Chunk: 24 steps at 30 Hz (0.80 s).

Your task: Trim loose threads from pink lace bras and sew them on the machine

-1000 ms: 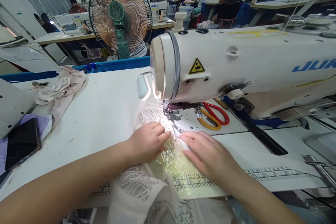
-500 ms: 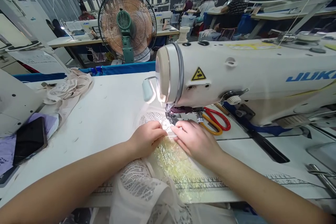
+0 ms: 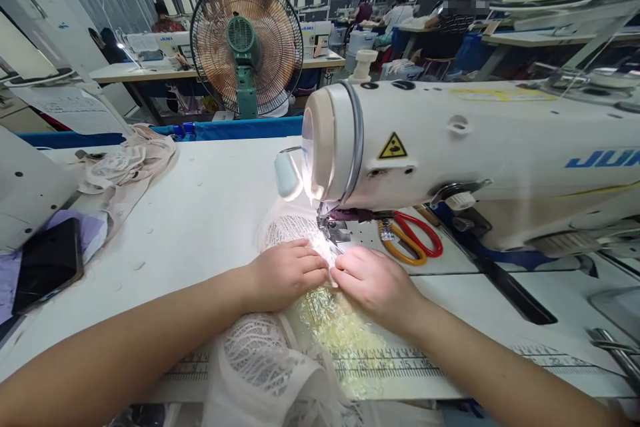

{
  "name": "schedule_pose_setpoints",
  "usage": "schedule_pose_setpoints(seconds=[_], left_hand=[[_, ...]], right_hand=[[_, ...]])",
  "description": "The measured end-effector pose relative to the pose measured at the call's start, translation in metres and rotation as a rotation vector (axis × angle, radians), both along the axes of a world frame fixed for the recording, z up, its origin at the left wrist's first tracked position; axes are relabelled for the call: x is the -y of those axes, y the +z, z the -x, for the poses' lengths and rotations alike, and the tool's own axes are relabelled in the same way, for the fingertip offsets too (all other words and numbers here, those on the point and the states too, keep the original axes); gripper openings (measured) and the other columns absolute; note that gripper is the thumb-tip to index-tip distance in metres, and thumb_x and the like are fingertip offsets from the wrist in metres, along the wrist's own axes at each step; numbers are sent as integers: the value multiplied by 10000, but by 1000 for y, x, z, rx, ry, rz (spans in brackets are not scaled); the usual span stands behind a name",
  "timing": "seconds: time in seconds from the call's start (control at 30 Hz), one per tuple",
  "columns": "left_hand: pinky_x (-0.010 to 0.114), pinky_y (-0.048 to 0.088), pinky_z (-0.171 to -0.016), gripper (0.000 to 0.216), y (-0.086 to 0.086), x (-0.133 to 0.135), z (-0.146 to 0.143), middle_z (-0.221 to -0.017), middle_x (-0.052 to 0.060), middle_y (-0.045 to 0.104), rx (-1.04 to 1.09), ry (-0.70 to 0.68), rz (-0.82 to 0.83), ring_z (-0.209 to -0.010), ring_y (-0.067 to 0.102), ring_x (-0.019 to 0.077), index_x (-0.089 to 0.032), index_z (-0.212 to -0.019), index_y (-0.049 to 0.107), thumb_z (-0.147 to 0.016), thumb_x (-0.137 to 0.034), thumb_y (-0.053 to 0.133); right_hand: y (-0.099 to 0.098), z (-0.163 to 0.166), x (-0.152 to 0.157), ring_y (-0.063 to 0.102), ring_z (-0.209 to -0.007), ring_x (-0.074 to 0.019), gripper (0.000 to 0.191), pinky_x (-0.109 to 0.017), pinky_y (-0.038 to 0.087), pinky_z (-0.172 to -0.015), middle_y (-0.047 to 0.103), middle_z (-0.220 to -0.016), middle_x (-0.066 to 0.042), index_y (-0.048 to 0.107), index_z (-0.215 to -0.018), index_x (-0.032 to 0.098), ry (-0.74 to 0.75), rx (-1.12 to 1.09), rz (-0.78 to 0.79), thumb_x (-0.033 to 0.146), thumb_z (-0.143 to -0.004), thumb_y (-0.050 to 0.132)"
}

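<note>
A white lace garment [image 3: 260,353] runs from the table's front edge up under the presser foot [image 3: 334,228] of a white sewing machine [image 3: 430,121]. My left hand [image 3: 287,275] is closed on the fabric just in front of the foot, fingers pressed together. Close beside it, my right hand [image 3: 375,283] pinches the fabric edge between thumb and forefinger. A thin pale sliver shows by the right fingertips; its kind is unclear. The fingertips partly hide the fabric. Below the hands lies a shiny yellowish clear film [image 3: 333,323] on the table.
Red-and-orange-handled scissors [image 3: 420,237] lie under the machine arm, near a long black-ended tool [image 3: 520,290]. A phone [image 3: 47,263] and a pile of beige fabric [image 3: 133,170] are at left. A printed ruler [image 3: 410,361] follows the front edge. A fan [image 3: 245,43] stands behind.
Both hands have drawn slightly back from the presser foot, towards me. The left hand lies flatter over the fabric. The view has shifted a little.
</note>
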<state>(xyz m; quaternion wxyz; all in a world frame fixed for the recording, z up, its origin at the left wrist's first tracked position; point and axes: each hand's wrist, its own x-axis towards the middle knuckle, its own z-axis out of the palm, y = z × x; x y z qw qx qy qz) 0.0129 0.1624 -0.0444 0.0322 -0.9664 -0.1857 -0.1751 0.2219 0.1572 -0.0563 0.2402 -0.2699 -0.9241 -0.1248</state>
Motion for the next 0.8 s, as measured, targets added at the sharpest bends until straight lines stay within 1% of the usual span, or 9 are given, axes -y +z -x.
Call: schedule_pose_setpoints(seconds=[0.1,0.2,0.33,0.4,0.5,0.63,0.8], left_hand=[[408,379,-970,260,1,-3,3,-1055,50,663,-26,-10,11,-938,579,183,-154,-1059,594,-906,-136,385],[417,385,-941,257,0,-9,6,-1050,54,658,-30,-33,-1,-931,576,185,-163,-1030,613,-902,-134,393],[431,377,-947,268,0,-17,9,-1047,74,652,-50,-54,-8,-936,571,193,-162,-1006,630,-887,-128,392],[428,380,-947,274,2,-21,10,-1049,85,650,-56,-57,-16,-935,571,195,-161,-992,638,-883,-124,389],[427,399,-930,272,4,-28,11,-1019,79,660,-47,-45,-26,-885,577,191,-170,-968,650,-892,-137,390],[418,423,-908,279,4,-37,11,-1006,78,668,-42,-66,-37,-865,579,203,-158,-951,655,-902,-162,380],[386,456,-862,279,2,-46,15,-1042,99,659,-60,-94,-17,-921,578,212,-150,-1039,623,-907,-153,378]], right_hand=[[0,1,-1,372,-632,-152,285,-281,271,-568,508,-598,-18,545,-587,166,-3,-2,20,56,-826,435],[-3,2,-2,383,-642,-153,286,-283,269,-567,510,-602,-21,540,-584,167,-26,-2,41,48,-820,433],[-4,5,-4,405,-672,-154,280,-281,282,-593,516,-620,-24,547,-594,171,-55,-4,64,49,-817,430],[-3,7,-4,414,-689,-158,275,-282,287,-604,526,-635,-28,556,-604,174,-70,-5,74,51,-815,430],[2,10,-4,427,-700,-167,271,-293,290,-615,551,-654,-34,577,-631,178,-97,-11,92,52,-814,422],[8,12,-4,468,-746,-180,267,-302,323,-650,594,-696,-36,620,-714,187,-125,-38,141,78,-831,407],[8,10,-1,490,-870,-205,223,-310,375,-724,613,-857,-65,655,-879,176,-140,-78,202,117,-828,446]])
